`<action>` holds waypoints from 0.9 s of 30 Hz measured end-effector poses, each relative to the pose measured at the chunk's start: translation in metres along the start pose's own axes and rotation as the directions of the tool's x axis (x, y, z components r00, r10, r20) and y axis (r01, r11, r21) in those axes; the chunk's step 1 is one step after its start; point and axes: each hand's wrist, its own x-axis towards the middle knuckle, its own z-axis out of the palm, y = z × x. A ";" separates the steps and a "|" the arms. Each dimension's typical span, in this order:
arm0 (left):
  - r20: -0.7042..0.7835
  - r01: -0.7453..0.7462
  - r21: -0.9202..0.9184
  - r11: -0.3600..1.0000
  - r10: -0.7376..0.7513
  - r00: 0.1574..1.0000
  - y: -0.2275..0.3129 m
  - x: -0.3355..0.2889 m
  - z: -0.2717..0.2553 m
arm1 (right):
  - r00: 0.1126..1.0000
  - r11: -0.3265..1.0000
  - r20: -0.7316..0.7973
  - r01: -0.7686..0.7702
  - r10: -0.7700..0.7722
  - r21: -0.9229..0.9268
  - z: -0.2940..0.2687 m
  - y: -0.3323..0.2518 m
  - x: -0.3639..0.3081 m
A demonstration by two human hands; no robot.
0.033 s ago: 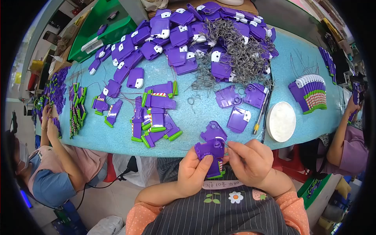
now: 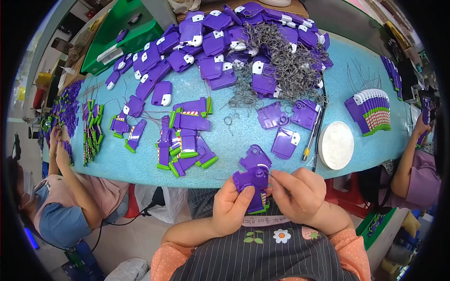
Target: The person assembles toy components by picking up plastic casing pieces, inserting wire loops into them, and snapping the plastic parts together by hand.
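Observation:
My left hand (image 2: 231,205) is closed around a purple plastic shell (image 2: 253,179), thumb across its lower face. A white curved edge and a round post show at the shell's upper right; red-striped and green trim shows below. Just beyond is another purple piece (image 2: 255,155); I cannot tell if it is joined to the shell. My right hand (image 2: 300,194) has thumb and forefinger pinched by the round post, and whatever is between them is too small to make out. Farther off lie loose purple shells (image 2: 284,143) and a heap of grey wire springs (image 2: 293,63).
Purple shells with white corners (image 2: 213,44) are piled at the back. Wired purple-and-green pieces (image 2: 190,145) lie left of centre. To the right are a white round dish (image 2: 336,146), a pen-like tool (image 2: 311,140) and a fanned stack of shells (image 2: 370,112). Co-workers sit on both sides.
My right fingers have shifted very slightly at the shell's right edge. My left hand and the shell stay in place.

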 end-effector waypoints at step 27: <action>-0.033 -0.019 0.337 0.941 0.032 0.999 -0.005 -0.006 0.001 | 0.988 0.990 0.146 -0.034 0.054 -0.137 -0.011 -0.003 0.001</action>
